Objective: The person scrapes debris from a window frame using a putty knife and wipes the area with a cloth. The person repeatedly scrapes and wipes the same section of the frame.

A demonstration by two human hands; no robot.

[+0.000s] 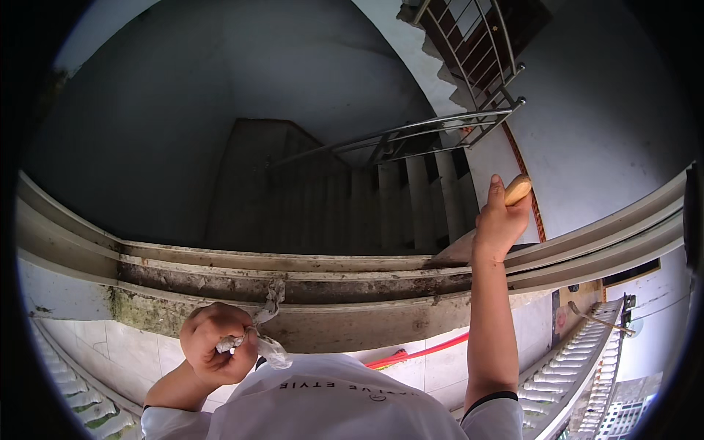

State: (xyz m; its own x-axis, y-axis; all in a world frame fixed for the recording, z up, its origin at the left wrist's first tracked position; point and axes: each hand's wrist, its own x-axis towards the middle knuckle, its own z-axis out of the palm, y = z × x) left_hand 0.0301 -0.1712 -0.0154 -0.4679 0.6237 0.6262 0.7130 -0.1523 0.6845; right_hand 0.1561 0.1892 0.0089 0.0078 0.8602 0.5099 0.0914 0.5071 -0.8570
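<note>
My left hand (pixel 212 341) is closed around a crumpled, whitish piece of thin plastic or tissue (pixel 269 352). Loose ends of it stick out beside the thumb, over the window sill's near edge. Farther out on the right, my right hand (pixel 503 223) grips a rounded wooden handle (pixel 518 190) with the thumb laid along it. Whatever the handle belongs to is hidden by the hand. Between my hands runs a window frame track (pixel 357 290), stained dark with dirt and bits of debris. Its near stone sill (pixel 352 328) is mossy at the left end.
Beyond the opening, a dim staircase (pixel 396 203) descends beside a metal handrail (pixel 418 124). White balusters (pixel 555 385) line the balcony at right, and more balusters (pixel 82 396) stand at left. A long red strip or pole (pixel 423 353) lies behind the sill near my body.
</note>
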